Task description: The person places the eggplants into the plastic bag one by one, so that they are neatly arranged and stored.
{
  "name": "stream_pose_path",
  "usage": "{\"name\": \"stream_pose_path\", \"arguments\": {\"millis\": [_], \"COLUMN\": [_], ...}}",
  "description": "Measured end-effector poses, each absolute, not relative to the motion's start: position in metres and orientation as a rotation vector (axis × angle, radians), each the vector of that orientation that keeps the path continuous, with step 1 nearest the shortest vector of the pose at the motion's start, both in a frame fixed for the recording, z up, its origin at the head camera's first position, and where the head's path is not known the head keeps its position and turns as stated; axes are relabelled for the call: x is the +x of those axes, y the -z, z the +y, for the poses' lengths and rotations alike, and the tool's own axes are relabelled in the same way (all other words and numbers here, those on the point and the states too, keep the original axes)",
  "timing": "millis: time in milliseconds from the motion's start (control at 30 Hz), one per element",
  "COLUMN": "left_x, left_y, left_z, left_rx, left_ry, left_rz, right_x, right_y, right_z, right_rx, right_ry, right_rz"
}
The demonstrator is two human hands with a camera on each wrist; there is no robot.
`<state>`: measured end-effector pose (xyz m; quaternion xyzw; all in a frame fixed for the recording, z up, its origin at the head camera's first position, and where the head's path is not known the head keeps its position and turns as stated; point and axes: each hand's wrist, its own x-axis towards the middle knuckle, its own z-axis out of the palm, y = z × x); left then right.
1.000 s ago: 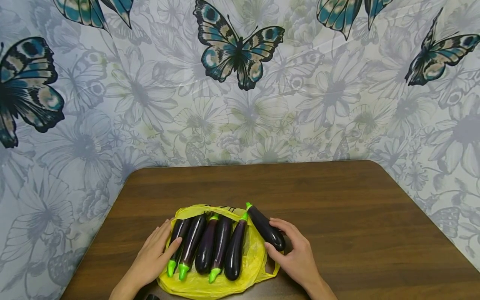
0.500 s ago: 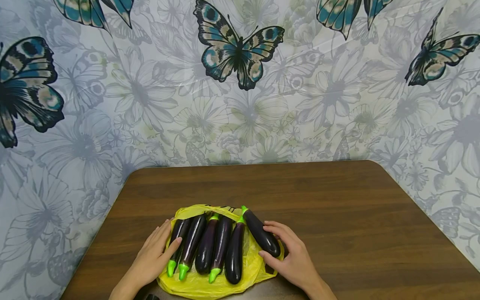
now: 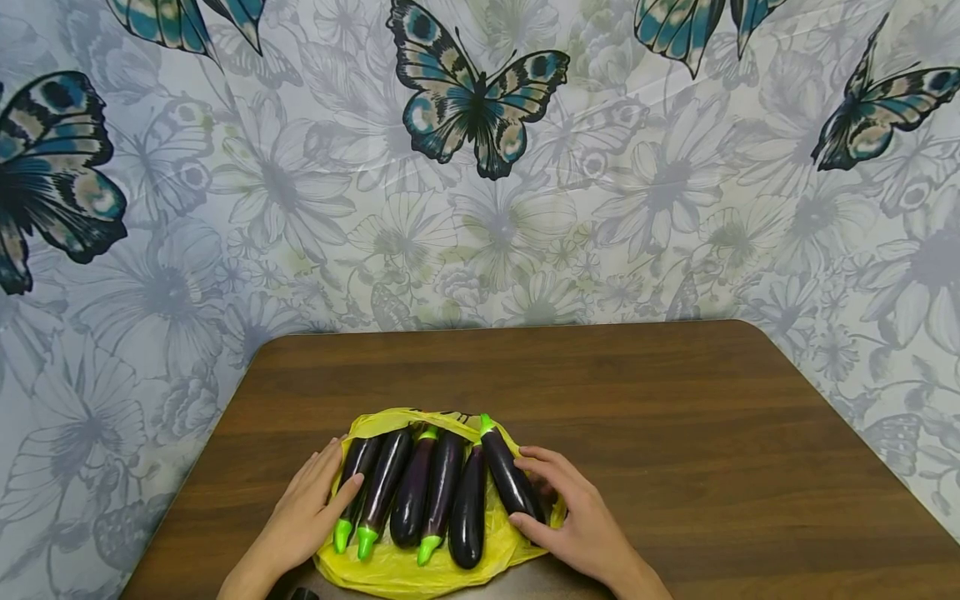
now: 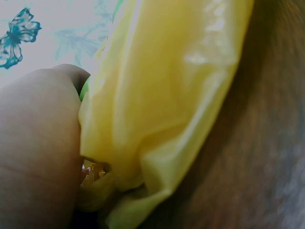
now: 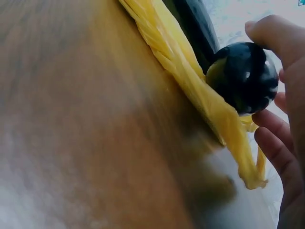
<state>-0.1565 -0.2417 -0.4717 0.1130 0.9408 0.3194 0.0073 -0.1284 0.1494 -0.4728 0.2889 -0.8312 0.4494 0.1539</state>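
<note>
The right hand [image 3: 581, 521] lies at the right edge of the yellow bag [image 3: 390, 567], wrist toward the near edge of the surface [image 3: 675, 417], with fingers and thumb curled round the rounded blunt end of the rightmost eggplant [image 3: 506, 475]; the right wrist view shows the fingers [image 5: 279, 157] bent close round that glossy black end [image 5: 245, 76]. This eggplant is long and slim, dark purple and shiny, with a bright green stem at its far end; it lies slanted on the bag, touching the next eggplant on its left. The left hand [image 3: 307, 512] rests at the left edge of the bag, fingers nearly straight and laid flat along the leftmost eggplant [image 3: 352, 492], thumb pointing across toward its neighbour. Five other eggplants [image 3: 420, 492] lie side by side between the two hands, some with green stems near, some far. The bag is thin, crinkled, glossy plastic, spread flat at the near middle of the surface; its right handle [image 5: 200, 95] is twisted into a cord. The surface is dark brown wood grain with rounded far corners. Behind it hangs a sheet [image 3: 480, 167] printed with pale flowers and teal butterflies.
</note>
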Motion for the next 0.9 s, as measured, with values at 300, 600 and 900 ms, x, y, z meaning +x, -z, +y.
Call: {"name": "stream_pose_path", "arguments": {"millis": [300,600,900], "left_x": [-0.1559,-0.1559,-0.1556], "left_y": [0.4705,0.4704,0.4701], "left_z": [-0.2412,-0.2418,-0.2416], "left_rx": [0.349,0.349,0.343], "left_ry": [-0.995,-0.994,-1.003], "left_rz": [2.942,2.945,2.934], "right_x": [-0.1288,-0.1281,-0.1274], "right_y": [0.4729,0.4729,0.4726], "right_z": [0.1484,0.1473,0.1473], "right_rx": [0.893,0.961,0.964], "right_ry": [-1.282,-1.315,-1.31], "right_rz": [-2.351,-2.347,-2.365]}}
